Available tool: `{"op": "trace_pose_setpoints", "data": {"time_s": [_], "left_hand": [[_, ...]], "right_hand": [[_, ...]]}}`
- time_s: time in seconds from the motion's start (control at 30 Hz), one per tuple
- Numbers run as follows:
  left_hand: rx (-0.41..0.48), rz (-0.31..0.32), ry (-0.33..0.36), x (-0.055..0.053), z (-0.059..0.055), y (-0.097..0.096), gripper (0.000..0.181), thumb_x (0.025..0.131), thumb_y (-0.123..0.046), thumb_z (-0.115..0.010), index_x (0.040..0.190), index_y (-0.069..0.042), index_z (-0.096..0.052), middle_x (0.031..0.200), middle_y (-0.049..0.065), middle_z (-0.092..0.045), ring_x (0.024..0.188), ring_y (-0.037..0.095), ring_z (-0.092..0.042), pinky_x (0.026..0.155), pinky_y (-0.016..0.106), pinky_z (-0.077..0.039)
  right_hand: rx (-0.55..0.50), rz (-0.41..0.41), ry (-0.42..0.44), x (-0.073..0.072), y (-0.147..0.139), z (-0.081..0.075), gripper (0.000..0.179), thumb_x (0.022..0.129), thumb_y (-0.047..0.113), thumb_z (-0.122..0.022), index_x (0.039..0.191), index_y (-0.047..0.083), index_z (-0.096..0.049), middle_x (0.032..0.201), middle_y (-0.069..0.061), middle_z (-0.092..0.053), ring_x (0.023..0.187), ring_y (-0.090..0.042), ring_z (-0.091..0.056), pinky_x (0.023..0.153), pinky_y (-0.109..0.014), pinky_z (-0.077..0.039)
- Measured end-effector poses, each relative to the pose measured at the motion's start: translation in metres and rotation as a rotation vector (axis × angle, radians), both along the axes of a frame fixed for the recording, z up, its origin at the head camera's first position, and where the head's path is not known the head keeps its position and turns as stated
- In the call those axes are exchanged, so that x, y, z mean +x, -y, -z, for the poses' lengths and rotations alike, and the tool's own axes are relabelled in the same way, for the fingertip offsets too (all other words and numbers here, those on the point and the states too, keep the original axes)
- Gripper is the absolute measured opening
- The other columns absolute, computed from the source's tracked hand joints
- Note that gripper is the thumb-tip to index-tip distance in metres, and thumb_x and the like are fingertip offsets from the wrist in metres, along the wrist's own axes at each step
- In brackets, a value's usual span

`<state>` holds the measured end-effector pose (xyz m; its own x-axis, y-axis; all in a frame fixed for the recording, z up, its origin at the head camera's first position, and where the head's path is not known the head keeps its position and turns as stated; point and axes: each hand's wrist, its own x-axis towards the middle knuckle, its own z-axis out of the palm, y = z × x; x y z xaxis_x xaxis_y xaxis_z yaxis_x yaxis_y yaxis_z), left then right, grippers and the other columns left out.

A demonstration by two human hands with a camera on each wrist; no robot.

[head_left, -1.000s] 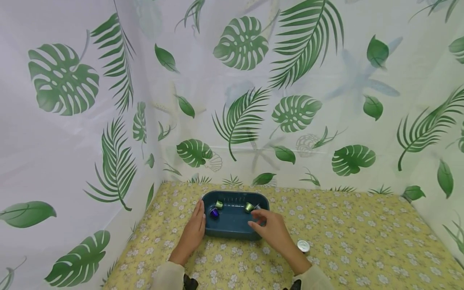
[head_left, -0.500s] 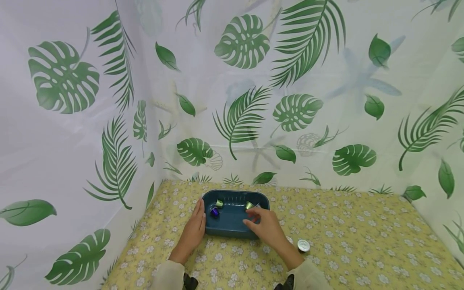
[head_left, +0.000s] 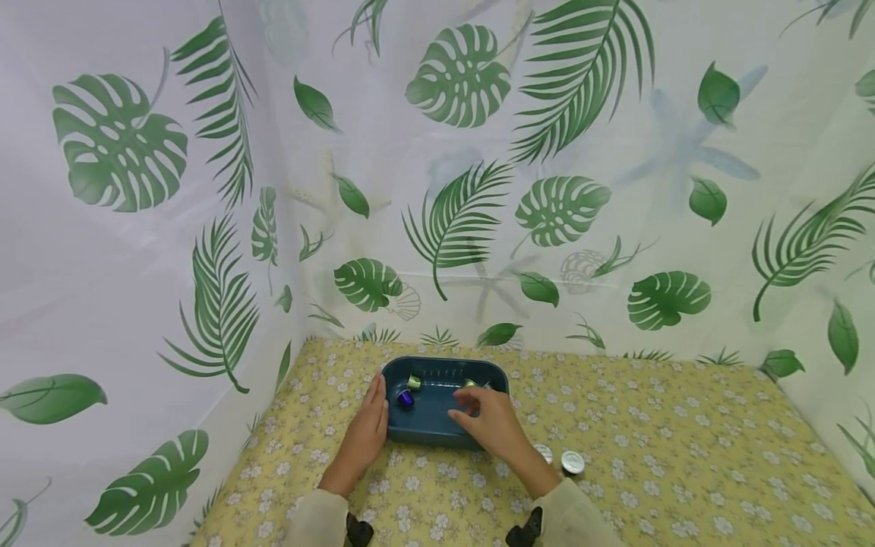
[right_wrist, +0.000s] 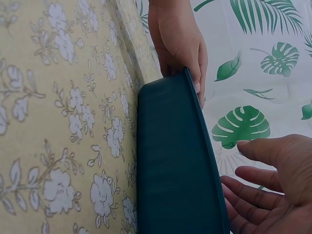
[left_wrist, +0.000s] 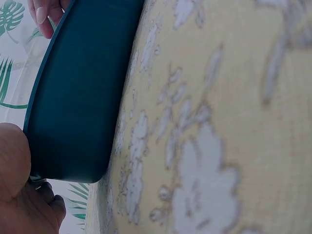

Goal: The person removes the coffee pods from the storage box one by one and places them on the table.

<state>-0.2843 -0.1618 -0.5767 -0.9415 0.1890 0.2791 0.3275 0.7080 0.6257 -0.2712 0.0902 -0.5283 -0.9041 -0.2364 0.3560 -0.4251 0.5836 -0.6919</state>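
Note:
A dark teal tray point(head_left: 427, 439) lies on the table, holding small coffee capsules. A purple one point(head_left: 406, 399) and a pale green one point(head_left: 414, 382) sit at its left end. Another green capsule point(head_left: 469, 384) and a silvery one point(head_left: 488, 385) are partly hidden behind my right hand point(head_left: 494, 420). That hand hovers over the tray's right part, thumb and fingers apart; nothing shows between them in the right wrist view. My left hand point(head_left: 365, 425) holds the tray's left side, fingers along the outside and thumb over the rim point(right_wrist: 201, 109).
Two capsules with silver lids stand on the table right of my right forearm; one point(head_left: 573, 462) is in full sight, the other point(head_left: 544, 453) partly covered. A flowered yellow cloth point(head_left: 656, 448) covers the table. Leaf-printed curtains point(head_left: 547, 304) hang behind and at the sides.
My right hand has shifted left over the tray, with its forearm uncovering a second silver-lidded capsule on the table. The left hand and the tray stay in place.

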Motion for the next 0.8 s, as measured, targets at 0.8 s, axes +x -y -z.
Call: {"op": "trace_pose_setpoints", "data": {"time_s": [0.8], "left_hand": [[-0.002,0.009,0.0,0.0,0.0,0.003,0.059,0.114,-0.031,-0.028,0.162,0.0,-0.013,0.17,0.011,-0.004,0.152,0.034,-0.023,0.116,0.053,-0.031]], "right_hand": [[0.043,-0.075,0.016,-0.016,0.025,-0.004,0.027,0.093,0.017,-0.077,0.117,0.007,-0.073,0.105,-0.009,-0.074,0.083,-0.015,-0.067,0.071,-0.032,-0.056]]}}
